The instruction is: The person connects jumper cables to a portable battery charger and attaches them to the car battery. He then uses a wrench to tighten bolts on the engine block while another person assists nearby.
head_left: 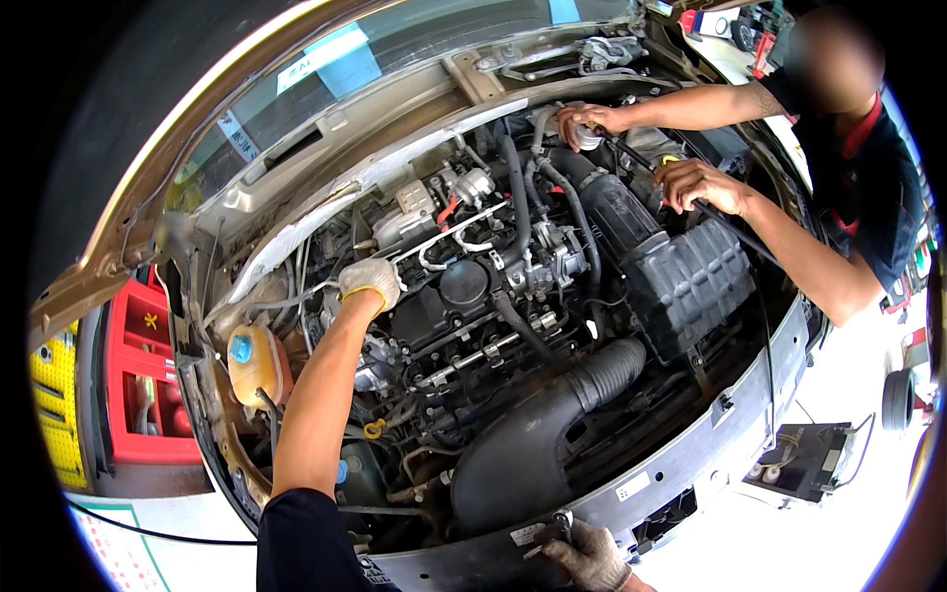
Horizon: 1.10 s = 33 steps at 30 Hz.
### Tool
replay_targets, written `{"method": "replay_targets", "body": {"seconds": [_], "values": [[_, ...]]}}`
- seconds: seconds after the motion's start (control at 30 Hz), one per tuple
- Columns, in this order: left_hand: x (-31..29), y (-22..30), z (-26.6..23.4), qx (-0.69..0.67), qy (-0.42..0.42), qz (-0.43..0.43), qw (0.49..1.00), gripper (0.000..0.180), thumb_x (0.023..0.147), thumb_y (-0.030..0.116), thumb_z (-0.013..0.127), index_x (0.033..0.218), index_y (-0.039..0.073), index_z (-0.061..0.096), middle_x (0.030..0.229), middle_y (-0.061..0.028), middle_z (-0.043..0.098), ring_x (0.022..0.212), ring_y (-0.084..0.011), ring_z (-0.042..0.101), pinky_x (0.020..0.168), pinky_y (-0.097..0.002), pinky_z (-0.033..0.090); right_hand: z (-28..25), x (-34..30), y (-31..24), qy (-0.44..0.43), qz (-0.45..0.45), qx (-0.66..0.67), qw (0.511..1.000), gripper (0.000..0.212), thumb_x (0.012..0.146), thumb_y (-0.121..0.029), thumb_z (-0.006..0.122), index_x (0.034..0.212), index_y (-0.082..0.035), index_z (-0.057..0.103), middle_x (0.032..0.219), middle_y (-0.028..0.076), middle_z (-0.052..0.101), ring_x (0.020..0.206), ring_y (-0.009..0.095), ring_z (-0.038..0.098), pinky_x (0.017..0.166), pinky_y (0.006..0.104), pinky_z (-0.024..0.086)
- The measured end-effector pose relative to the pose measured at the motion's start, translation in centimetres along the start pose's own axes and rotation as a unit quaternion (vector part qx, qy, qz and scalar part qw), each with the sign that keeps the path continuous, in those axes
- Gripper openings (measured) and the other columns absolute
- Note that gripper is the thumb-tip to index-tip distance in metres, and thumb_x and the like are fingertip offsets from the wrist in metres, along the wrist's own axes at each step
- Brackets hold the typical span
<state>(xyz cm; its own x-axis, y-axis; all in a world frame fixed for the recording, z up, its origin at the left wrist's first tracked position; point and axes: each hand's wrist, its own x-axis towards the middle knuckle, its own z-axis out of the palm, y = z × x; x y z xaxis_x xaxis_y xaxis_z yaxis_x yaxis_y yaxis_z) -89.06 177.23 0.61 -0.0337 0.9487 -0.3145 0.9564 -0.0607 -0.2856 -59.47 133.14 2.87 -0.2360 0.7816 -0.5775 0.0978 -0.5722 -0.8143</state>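
Wore a knitted work glove on the left hand point(370, 279), light grey and grimy, trimmed with a yellow band at the cuff, seen left of centre in the frame. Left the forearm below it bare down to the elbow. Had a dark navy short sleeve point(301, 541) covering the upper arm at the lower left edge of the frame. Wore a matching grey knitted glove on the right hand point(590, 555), soiled and loosely woven, at the bottom edge right of centre. Showed only a sliver of bare wrist beneath that glove before the frame cut it off.
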Motion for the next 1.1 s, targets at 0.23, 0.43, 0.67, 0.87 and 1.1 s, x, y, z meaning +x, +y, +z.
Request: {"method": "replay_targets", "body": {"seconds": [0.23,0.43,0.67,0.87,1.1], "values": [[-0.5,-4.3,1.0,-0.148,0.030,-0.001,0.989,0.036,0.092,0.035,0.060,0.113,0.011,0.078,0.116,-0.0203,0.074,0.112,-0.0387,0.070,0.094,-0.0488,0.056,0.9,0.1,0.1,0.006,0.042,0.080,0.996,0.032,0.099,-0.029,0.075,0.113,0.000,0.072,0.074,0.002,0.070,0.054,0.008,0.061,0.050,0.0251,0.048],[-9.8,-4.5,2.0,-0.552,0.274,-0.036,0.787,0.032,0.098,0.034,0.061,0.113,0.010,0.076,0.111,-0.0187,0.074,0.107,-0.0388,0.069,0.093,-0.0443,0.053,-1.2,4.4,-9.2,0.101,-0.091,-0.118,0.984,0.020,0.096,-0.014,0.074,0.100,0.005,0.069,0.083,0.010,0.077,0.056,0.010,0.064,0.050,0.0262,0.052],[-13.2,-6.3,7.4,-0.464,0.307,-0.034,0.830,0.031,0.098,0.020,0.066,0.127,0.009,0.070,0.126,-0.0155,0.072,0.111,-0.0321,0.071,0.099,-0.0401,0.057,3.3,21.9,-22.0,0.095,-0.401,-0.372,0.832,0.025,0.095,-0.021,0.073,0.106,0.001,0.069,0.084,0.024,0.069,0.076,0.042,0.068,0.066,0.0442,0.052],[-9.0,-3.1,6.8,-0.334,0.141,0.022,0.932,0.049,0.100,0.028,0.060,0.144,0.009,0.056,0.126,-0.0183,0.069,0.115,-0.0359,0.068,0.100,-0.0461,0.055,7.0,36.5,-25.8,0.073,-0.412,-0.565,0.711,0.028,0.097,-0.025,0.067,0.103,0.002,0.066,0.091,0.028,0.070,0.094,0.048,0.067,0.083,0.0545,0.053],[-8.5,-2.9,10.4,-0.388,0.295,0.014,0.873,0.026,0.095,0.021,0.064,0.116,0.008,0.070,0.103,-0.0146,0.074,0.092,-0.0354,0.073,0.080,-0.0470,0.058,9.5,41.4,-26.0,0.006,-0.395,-0.670,0.629,0.020,0.093,-0.018,0.065,0.098,0.001,0.066,0.087,0.026,0.069,0.091,0.047,0.067,0.082,0.0546,0.053]]}}
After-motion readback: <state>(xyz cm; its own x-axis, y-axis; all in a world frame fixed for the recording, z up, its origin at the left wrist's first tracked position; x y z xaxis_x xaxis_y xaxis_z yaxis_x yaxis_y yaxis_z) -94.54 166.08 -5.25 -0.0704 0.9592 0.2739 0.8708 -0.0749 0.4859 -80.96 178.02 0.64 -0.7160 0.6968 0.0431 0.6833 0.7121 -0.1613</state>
